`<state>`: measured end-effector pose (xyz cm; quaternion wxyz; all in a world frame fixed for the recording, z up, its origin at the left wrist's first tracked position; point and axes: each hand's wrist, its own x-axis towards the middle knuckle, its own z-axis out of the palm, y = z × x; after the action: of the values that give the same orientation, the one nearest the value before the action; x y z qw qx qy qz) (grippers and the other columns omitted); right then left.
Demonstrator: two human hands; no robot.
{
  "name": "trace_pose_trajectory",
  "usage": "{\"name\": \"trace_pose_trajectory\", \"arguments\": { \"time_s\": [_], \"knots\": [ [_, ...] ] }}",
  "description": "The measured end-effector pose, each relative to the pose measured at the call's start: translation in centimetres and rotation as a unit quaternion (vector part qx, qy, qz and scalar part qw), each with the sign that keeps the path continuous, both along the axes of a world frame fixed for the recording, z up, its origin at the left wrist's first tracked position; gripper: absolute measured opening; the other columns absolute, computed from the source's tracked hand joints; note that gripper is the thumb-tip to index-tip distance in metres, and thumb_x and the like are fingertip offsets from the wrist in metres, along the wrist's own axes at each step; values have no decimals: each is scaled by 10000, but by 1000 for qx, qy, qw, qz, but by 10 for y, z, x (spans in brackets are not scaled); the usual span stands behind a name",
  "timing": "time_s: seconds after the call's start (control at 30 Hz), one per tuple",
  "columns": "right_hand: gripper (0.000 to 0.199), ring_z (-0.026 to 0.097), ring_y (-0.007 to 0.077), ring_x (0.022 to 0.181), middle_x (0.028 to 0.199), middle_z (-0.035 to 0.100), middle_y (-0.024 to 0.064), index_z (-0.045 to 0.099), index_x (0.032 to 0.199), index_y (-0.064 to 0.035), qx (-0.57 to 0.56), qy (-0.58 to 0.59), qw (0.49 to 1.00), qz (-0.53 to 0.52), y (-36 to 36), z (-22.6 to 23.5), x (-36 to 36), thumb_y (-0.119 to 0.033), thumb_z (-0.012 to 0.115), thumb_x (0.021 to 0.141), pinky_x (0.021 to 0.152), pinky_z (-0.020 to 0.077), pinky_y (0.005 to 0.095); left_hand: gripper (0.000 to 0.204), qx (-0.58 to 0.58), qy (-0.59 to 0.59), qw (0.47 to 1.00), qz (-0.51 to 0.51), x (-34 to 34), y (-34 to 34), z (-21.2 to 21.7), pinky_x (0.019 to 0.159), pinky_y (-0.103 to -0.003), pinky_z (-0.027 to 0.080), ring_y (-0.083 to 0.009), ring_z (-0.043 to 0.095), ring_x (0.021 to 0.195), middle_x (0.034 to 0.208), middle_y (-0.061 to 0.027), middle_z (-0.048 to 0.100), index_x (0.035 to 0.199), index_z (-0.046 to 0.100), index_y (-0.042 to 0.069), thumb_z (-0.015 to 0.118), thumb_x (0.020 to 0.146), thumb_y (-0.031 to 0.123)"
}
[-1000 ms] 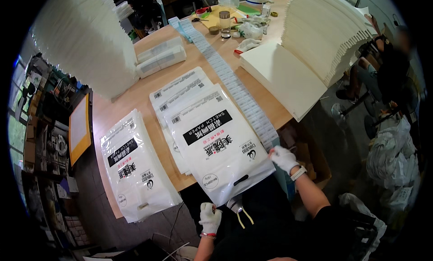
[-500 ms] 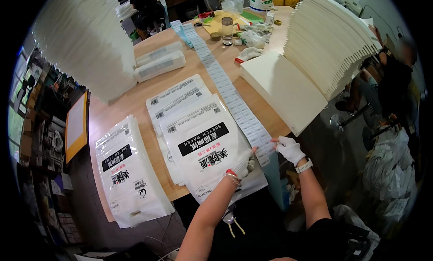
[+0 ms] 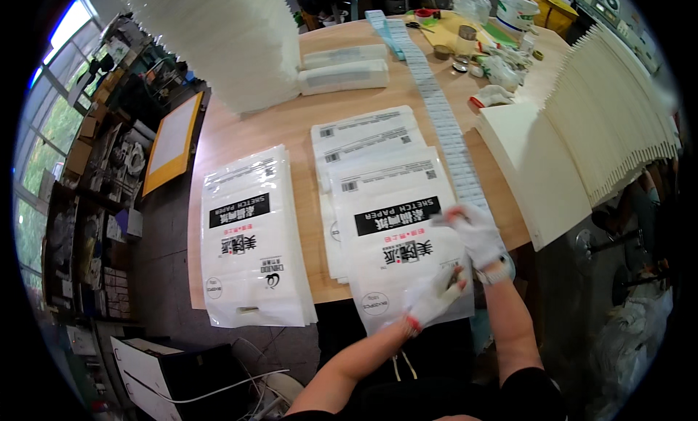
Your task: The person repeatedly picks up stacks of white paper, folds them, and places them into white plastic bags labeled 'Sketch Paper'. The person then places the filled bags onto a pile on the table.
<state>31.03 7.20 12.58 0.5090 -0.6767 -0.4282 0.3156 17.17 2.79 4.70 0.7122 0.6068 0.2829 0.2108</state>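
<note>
A white plastic bag of sketch paper (image 3: 392, 275) lies in front of me, on top of other white bags (image 3: 363, 130) fanned out behind it. My left hand (image 3: 436, 299), in a white glove with bare fingertips, rests on its lower right part, fingers loosely bent and slightly apart. Above that bag's right edge is my right hand (image 3: 478, 238), gloved too, its fingertips drawn together near the black printed band. Blur hides what they pinch, if anything. Beside this hand runs a long strip of pale blue labels (image 3: 443, 115), reaching to the far edge of the table.
Another stack of white bags (image 3: 247, 239) lies to the left. Tall paper stacks stand at the far left (image 3: 218, 50) and right (image 3: 611, 115). Wrapped rolls (image 3: 345, 75) lie behind; a glass jar (image 3: 464, 46) and scissors (image 3: 418, 26) are at the back.
My right hand has left the end of the label strip and moved left over the bag. My left hand has shifted slightly on the bag. The whole view has swung left.
</note>
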Motion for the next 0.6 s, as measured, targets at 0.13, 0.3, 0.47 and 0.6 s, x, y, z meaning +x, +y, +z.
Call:
{"name": "trace_pose_trajectory", "arguments": {
  "time_s": [0.13,0.3,0.47,0.6],
  "knots": [
    [133,472,35,589,627,523,-2,599,867,-25,-81,83,989,94,117,-49,-48,-123,521,822,526,387,210,269,179,108,964,164,-109,-14,1,637,-287,451,-199,550,683,777,-96,546,1034,547,9,596,775,66],
    [164,590,222,682,736,620,105,639,855,-120,-138,-185,972,43,186,-84,-89,-219,521,799,630,457,326,271,91,228,898,365,-208,-44,-32,648,-293,486,-167,565,701,846,-94,548,998,541,-1,636,747,40],
    [179,594,283,761,812,625,125,644,850,-145,-150,-181,971,40,202,-99,-97,-257,514,798,684,460,365,279,-36,221,896,384,-229,-63,-71,681,-286,481,-175,578,766,898,-116,579,1021,535,-11,626,780,96],
    [184,593,284,768,825,625,127,639,860,-133,-125,-205,969,48,203,-106,-96,-249,506,811,684,458,369,305,-77,199,907,364,-216,-63,-90,702,-275,478,-173,580,801,938,-120,591,1056,515,-24,613,796,103]
  ]
}}
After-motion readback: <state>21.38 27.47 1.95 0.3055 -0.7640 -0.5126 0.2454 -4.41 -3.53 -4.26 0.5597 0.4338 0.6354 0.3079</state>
